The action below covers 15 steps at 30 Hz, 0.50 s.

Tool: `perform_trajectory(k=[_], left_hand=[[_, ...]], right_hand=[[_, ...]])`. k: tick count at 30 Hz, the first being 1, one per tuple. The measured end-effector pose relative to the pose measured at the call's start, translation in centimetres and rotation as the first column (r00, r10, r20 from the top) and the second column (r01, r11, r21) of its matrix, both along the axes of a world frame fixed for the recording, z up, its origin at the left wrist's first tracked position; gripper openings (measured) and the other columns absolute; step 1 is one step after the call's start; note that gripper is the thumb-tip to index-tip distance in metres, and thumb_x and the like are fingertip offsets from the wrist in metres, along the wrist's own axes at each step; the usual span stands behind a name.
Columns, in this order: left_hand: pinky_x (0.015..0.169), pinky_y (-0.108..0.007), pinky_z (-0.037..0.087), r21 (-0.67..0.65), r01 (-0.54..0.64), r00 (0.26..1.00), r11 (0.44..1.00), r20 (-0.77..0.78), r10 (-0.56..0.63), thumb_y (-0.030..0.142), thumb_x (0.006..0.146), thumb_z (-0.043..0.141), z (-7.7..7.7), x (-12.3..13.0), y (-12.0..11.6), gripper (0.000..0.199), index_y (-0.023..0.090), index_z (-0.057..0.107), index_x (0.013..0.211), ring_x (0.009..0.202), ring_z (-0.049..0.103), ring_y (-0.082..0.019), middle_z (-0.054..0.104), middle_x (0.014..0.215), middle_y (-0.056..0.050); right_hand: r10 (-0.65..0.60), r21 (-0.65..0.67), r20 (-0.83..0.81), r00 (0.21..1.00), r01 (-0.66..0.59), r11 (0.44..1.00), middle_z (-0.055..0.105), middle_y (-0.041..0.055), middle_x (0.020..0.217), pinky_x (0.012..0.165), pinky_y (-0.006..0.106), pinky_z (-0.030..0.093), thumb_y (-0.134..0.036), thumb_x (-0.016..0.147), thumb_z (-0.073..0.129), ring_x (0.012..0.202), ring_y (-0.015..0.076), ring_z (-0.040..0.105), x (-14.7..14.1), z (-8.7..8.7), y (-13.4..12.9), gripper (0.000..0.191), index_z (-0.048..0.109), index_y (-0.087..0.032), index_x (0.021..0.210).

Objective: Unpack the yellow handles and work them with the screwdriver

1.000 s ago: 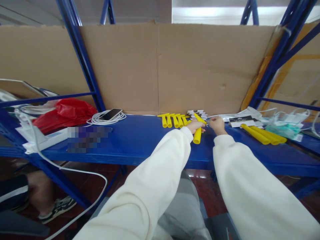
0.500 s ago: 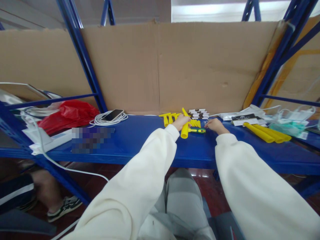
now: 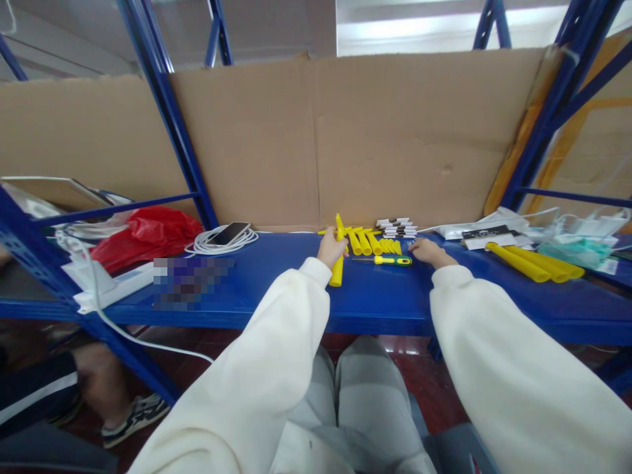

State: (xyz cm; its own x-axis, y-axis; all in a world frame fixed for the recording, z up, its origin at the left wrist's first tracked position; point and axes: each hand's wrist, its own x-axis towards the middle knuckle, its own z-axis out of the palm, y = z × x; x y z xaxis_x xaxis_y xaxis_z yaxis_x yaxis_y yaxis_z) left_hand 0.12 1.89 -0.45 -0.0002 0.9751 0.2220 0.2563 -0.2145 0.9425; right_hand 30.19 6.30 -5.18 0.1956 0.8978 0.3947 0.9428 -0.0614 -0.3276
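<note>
My left hand (image 3: 330, 249) is closed round a yellow plastic handle (image 3: 336, 275), a tube with a narrower upper end, held nearly upright. Right of it lie several yellow T-shaped pieces (image 3: 364, 243) in a row. Beside them is a group of small yellow pieces (image 3: 391, 246). A green-and-yellow screwdriver (image 3: 394, 261) lies in front, its shaft towards my left hand. My right hand (image 3: 427, 252) rests low with fingers curled together, at some tiny shiny parts (image 3: 410, 243). Whether anything is in those fingers is too small to see.
Black-and-white packets (image 3: 396, 228) are stacked at the cardboard back wall (image 3: 395, 138). Larger yellow tubes (image 3: 536, 264) and face masks (image 3: 575, 250) lie right. A phone (image 3: 230, 234) on a coiled white cable (image 3: 195, 246), a red bag (image 3: 155, 237) and a power strip (image 3: 118, 286) are left.
My left hand has moved left with the yellow handle, away from the screwdriver and the row of yellow pieces, now uncovered. My right hand stays near the tiny parts.
</note>
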Motion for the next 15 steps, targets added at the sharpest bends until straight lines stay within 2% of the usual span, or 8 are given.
perform_trajectory(k=[3,6,9,12,15], left_hand=[[0.051,-0.02,0.048,0.076,0.005,0.988,0.997,-0.156,0.007,0.008,0.087,0.057,-0.5,-0.4,-0.1,0.029,0.015,0.057,0.115,0.049,0.06,-0.007,0.07,0.115,-0.008],[0.057,-0.023,0.052,0.101,0.017,0.966,0.995,-0.259,0.009,0.01,0.086,0.058,-0.6,-0.6,-0.3,0.03,0.015,0.06,0.116,0.055,0.068,-0.012,0.073,0.112,-0.008],[0.061,-0.026,0.055,0.139,0.025,0.955,0.99,-0.297,0.018,0.009,0.086,0.058,-0.5,-0.8,-0.4,0.034,0.015,0.06,0.119,0.061,0.072,-0.016,0.074,0.109,-0.009],[0.062,-0.026,0.057,0.156,0.009,0.954,0.988,-0.297,0.039,0.009,0.086,0.059,-0.7,-0.8,-0.2,0.038,0.017,0.056,0.123,0.062,0.073,-0.016,0.074,0.113,-0.009],[0.062,-0.025,0.057,0.155,-0.009,0.953,0.988,-0.298,0.055,0.009,0.086,0.059,-0.9,-0.9,0.0,0.043,0.019,0.052,0.128,0.062,0.073,-0.015,0.073,0.116,-0.009]], right_hand=[[-0.07,-0.097,0.006,0.998,0.07,0.993,0.075,0.0146,0.115,0.093,0.057,0.053,-0.021,0.075,0.063,0.107,0.0366,0.069,-0.6,0.5,-0.5,0.028,0.082,-0.026,0.094],[-0.111,-0.08,-0.026,0.993,0.109,0.991,0.074,0.0154,0.118,0.095,0.054,0.052,-0.02,0.077,0.062,0.111,0.0364,0.067,-0.8,1.1,-1.0,0.034,0.081,-0.025,0.105],[-0.134,-0.016,-0.102,0.986,0.133,0.991,0.073,0.0172,0.12,0.096,0.049,0.05,-0.019,0.08,0.058,0.112,0.0349,0.067,-0.8,1.7,-1.3,0.037,0.078,-0.02,0.111],[-0.031,0.088,-0.142,0.989,0.044,0.995,0.075,0.0156,0.114,0.094,0.041,0.051,-0.021,0.083,0.054,0.109,0.0312,0.068,-1.1,2.2,-1.4,0.033,0.078,-0.018,0.105],[0.177,0.104,-0.133,0.975,-0.163,0.981,0.077,0.0124,0.1,0.09,0.036,0.052,-0.028,0.086,0.053,0.099,0.0274,0.069,-2.2,2.8,-1.6,0.028,0.078,-0.016,0.092]])
